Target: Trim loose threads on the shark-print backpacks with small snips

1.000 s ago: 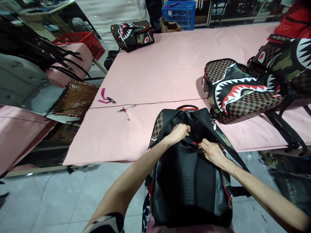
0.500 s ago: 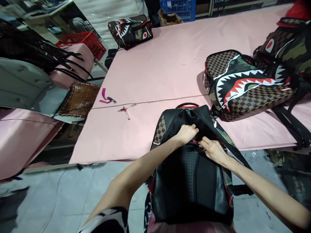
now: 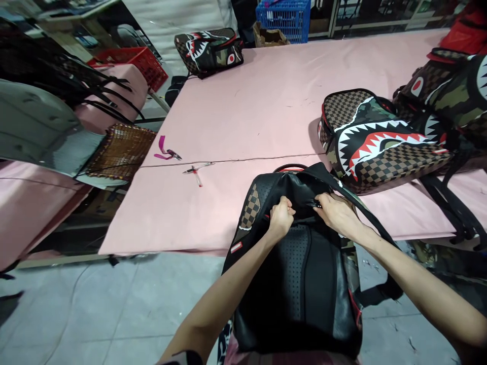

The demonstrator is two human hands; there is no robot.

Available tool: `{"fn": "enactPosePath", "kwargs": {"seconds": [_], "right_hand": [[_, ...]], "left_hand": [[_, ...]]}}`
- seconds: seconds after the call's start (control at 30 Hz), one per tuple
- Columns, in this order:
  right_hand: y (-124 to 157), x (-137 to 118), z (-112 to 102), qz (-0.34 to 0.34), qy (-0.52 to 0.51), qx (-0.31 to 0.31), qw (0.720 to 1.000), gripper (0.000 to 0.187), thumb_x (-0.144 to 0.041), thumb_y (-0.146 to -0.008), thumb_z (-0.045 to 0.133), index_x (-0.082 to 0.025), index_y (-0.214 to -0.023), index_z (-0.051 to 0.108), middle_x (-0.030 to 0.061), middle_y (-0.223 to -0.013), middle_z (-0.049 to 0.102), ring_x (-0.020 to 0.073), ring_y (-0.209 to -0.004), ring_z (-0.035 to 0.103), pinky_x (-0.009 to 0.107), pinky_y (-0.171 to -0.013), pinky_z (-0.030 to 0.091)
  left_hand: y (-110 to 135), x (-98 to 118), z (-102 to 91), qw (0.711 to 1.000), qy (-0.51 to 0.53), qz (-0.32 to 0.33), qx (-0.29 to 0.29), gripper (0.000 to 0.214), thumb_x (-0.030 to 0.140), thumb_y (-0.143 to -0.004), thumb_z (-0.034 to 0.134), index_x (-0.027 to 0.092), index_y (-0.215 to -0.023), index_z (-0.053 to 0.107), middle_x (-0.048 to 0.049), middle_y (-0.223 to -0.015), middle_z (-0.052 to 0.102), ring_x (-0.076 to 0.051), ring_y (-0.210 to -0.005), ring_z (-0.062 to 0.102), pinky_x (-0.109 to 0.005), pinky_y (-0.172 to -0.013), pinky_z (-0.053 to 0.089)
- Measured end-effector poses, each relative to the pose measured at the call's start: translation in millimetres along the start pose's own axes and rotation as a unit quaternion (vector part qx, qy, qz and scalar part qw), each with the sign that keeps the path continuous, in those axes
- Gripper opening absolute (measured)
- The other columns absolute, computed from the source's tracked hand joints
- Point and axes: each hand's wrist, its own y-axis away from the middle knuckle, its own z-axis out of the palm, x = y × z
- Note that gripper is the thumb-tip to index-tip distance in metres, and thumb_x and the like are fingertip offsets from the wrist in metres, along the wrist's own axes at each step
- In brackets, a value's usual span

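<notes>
Pink worktop bearing the top end of the black backpack at its near edge, back panel up, lower end hanging off toward the body. Left hand fisted tight on fabric at the top seam. Right hand just beside it, fingers closed on the same top edge. Further right, apart, the shark-mouth backpack.

We stand in a bag workshop: identical shark-print backpacks crowd a pink worktable, plastic crates beyond it.
</notes>
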Motion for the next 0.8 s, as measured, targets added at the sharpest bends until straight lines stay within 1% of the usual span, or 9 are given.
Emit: {"fn": "enactPosePath", "kwargs": {"seconds": [0.13,0.4,0.53,0.6,0.67,0.7,0.73,0.77,0.8], "right_hand": [[-18,-10,-4,-0.07,0.057,-0.038,0.995,0.004,-0.019,-0.083,0.054,-0.017,-0.085,0.057,0.0069,-0.089,0.056,0.0209,-0.08,0.051,0.033,-0.073,0.034],[-34,-21,3,-0.128,0.112,-0.065,0.983,0.015,-0.009,-0.083,0.047,-0.016,-0.08,0.06,0.0071,-0.086,0.056,0.0204,-0.08,0.048,0.036,-0.075,0.03],[-33,-18,4,-0.113,0.112,-0.07,0.985,0.015,-0.011,-0.084,0.046,-0.017,-0.08,0.059,0.0056,-0.085,0.056,0.0194,-0.079,0.048,0.035,-0.075,0.031],[-31,-14,5,-0.086,0.106,-0.066,0.988,0.013,-0.012,-0.084,0.046,-0.017,-0.081,0.058,0.0059,-0.087,0.056,0.0193,-0.079,0.048,0.034,-0.073,0.031],[-29,-11,6,-0.061,0.091,-0.061,0.992,0.01,-0.013,-0.084,0.049,-0.017,-0.084,0.058,0.0064,-0.09,0.056,0.0197,-0.081,0.049,0.033,-0.071,0.032],[-29,-9,6,-0.052,0.083,-0.059,0.993,0.008,-0.014,-0.084,0.05,-0.018,-0.085,0.057,0.0066,-0.091,0.056,0.02,-0.082,0.05,0.032,-0.07,0.032],[-28,-8,7,-0.047,0.077,-0.059,0.994,0.007,-0.015,-0.083,0.051,-0.018,-0.086,0.057,0.0066,-0.092,0.056,0.0203,-0.083,0.05,0.032,-0.07,0.032],[-28,-8,7,-0.043,0.074,-0.059,0.995,0.007,-0.016,-0.083,0.052,-0.018,-0.087,0.057,0.0067,-0.092,0.057,0.0205,-0.084,0.051,0.032,-0.069,0.033],[-28,-8,7,-0.039,0.073,-0.06,0.995,0.008,-0.016,-0.083,0.053,-0.018,-0.088,0.058,0.0067,-0.092,0.057,0.0206,-0.084,0.051,0.031,-0.069,0.033]], "left_hand": [[3,3,-3.5,1.0,0.009,-0.007,0.006,0.018,0.008,-0.074,0.051,0.02,-0.086,0.047,-0.0033,-0.075,0.065,-0.018,-0.071,0.062,-0.031,-0.07,0.043],[0,2,-0.8,0.999,0.036,0.0,0.015,0.016,0.008,-0.074,0.049,0.019,-0.086,0.048,-0.0033,-0.076,0.064,-0.018,-0.07,0.061,-0.029,-0.068,0.044],[5,7,-7.6,0.998,0.054,0.003,0.035,0.014,0.011,-0.077,0.048,0.018,-0.089,0.05,-0.0034,-0.078,0.064,-0.016,-0.071,0.061,-0.027,-0.069,0.045],[18,9,-19.5,0.997,0.065,0.044,0.021,0.011,0.017,-0.083,0.046,0.018,-0.092,0.052,-0.0027,-0.08,0.065,-0.014,-0.075,0.061,-0.025,-0.074,0.045],[33,9,-35.9,0.987,0.062,0.142,-0.051,0.014,0.026,-0.086,0.045,0.02,-0.091,0.057,-0.0008,-0.078,0.066,-0.014,-0.081,0.061,-0.024,-0.079,0.045],[39,8,-44.2,0.975,0.051,0.198,-0.093,0.016,0.029,-0.087,0.045,0.021,-0.089,0.059,-0.0002,-0.078,0.067,-0.014,-0.083,0.062,-0.023,-0.081,0.044],[42,7,-51.4,0.963,0.032,0.241,-0.114,0.019,0.031,-0.087,0.045,0.021,-0.087,0.061,-0.0004,-0.079,0.068,-0.015,-0.086,0.061,-0.024,-0.082,0.044],[42,5,-56.9,0.958,0.005,0.266,-0.106,0.019,0.032,-0.087,0.046,0.021,-0.089,0.062,-0.0016,-0.085,0.068,-0.016,-0.09,0.061,-0.025,-0.084,0.044],[40,2,-60.0,0.958,-0.026,0.275,-0.073,0.019,0.031,-0.087,0.047,0.02,-0.093,0.062,-0.0035,-0.094,0.067,-0.017,-0.097,0.059,-0.027,-0.087,0.044]]}}
